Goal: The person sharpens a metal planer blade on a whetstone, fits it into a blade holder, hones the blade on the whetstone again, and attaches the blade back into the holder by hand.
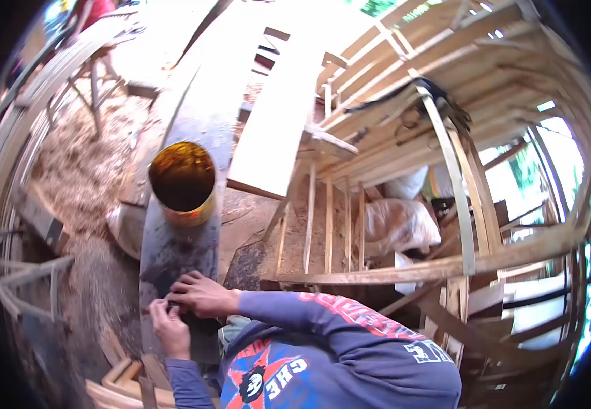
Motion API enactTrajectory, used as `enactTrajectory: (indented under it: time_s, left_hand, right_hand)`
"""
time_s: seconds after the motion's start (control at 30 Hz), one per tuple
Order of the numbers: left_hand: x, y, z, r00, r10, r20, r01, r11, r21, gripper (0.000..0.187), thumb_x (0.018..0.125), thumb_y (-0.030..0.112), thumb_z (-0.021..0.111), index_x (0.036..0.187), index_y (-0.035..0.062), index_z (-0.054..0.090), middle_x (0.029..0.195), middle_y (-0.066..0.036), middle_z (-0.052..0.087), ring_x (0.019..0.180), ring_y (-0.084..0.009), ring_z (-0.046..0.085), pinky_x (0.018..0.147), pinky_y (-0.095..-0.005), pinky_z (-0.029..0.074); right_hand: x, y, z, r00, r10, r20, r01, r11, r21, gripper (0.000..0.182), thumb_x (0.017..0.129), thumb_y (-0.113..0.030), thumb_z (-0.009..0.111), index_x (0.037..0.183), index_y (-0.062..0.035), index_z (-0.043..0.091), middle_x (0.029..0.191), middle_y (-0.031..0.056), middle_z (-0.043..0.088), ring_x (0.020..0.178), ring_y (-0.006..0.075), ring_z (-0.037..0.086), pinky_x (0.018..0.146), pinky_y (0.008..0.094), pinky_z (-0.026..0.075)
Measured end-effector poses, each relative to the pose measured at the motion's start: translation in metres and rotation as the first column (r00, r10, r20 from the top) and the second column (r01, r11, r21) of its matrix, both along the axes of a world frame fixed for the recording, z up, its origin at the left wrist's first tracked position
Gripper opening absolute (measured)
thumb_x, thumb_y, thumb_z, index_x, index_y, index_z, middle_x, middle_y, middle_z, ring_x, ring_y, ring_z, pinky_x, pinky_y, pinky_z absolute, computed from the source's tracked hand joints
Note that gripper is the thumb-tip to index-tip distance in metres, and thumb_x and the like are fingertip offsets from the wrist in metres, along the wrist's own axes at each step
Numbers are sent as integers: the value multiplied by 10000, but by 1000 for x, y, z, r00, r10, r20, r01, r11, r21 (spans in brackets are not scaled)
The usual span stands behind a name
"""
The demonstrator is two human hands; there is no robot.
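Note:
My right hand (203,294) reaches across from the right over a dark, stained plank bench (155,255). Its fingers are bent and meet those of my left hand (170,332), which comes up from below. Both hands are closed, fingertips together in a pinch. Whatever lies between them is too small to make out. Beyond the hands, an open-topped round tin (193,217) stands on the bench. Amber and dark brown tones show on its inside wall, and its contents are hard to tell. Neither hand touches the tin.
A pale wide board (275,129) lies right of the bench. Wooden frames and rails (377,273) fill the right side, with a plastic sack (401,225) behind them. Wood shavings (80,163) cover the ground at left. Cut wood pieces (128,382) lie at lower left.

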State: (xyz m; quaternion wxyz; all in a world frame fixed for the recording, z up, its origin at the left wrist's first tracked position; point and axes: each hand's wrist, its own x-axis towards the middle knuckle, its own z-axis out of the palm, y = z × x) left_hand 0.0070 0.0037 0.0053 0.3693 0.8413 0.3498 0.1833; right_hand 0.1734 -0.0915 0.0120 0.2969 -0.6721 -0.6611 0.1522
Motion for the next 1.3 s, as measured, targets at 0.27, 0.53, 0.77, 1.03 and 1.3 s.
enactTrajectory:
  time_s: [0.27,0.53,0.77,1.03,1.3]
  left_hand:
    - [-15,-5,9,998,-39,-44,40,998,37,288,980,119,637,1220,-36,598,1229,-229,574,1166,-442,580,991,-511,473]
    - [-18,-28,16,978,-61,-199,59,998,-20,419,967,123,657,1385,136,638,1382,-217,555,1204,-461,626,963,-527,544]
    - [-2,-13,18,991,-8,-133,13,999,37,322,958,141,686,1266,63,635,1242,-203,556,1002,-443,676,827,-532,573]
    - [6,2,18,986,111,-123,-107,994,34,367,954,76,672,1317,99,629,1260,-215,547,993,-478,680,790,-564,566]
    - [8,4,11,979,164,-122,-155,985,78,363,959,78,655,1316,39,597,1250,-240,534,1021,-463,674,834,-537,578]
  right_hand:
    - [-7,-7,-28,998,-13,-66,15,1000,22,566,816,-156,721,1344,11,602,1364,183,592,1314,346,537,1103,470,435]
    - [-7,-28,-3,997,-21,76,26,998,-61,564,666,-195,767,1215,-104,678,1181,72,649,1165,283,595,1022,460,447]
    - [2,-8,6,994,-39,98,52,990,-134,455,859,-190,721,1300,-90,662,1361,83,659,1262,310,585,1058,471,448]
    - [12,27,12,994,21,110,-12,997,-80,439,859,-153,713,1290,-77,685,1295,91,687,1215,316,605,1038,456,444]
    - [16,33,10,995,65,81,-61,996,-58,428,855,-181,742,1275,-114,702,1251,64,710,1189,332,622,1029,455,447]
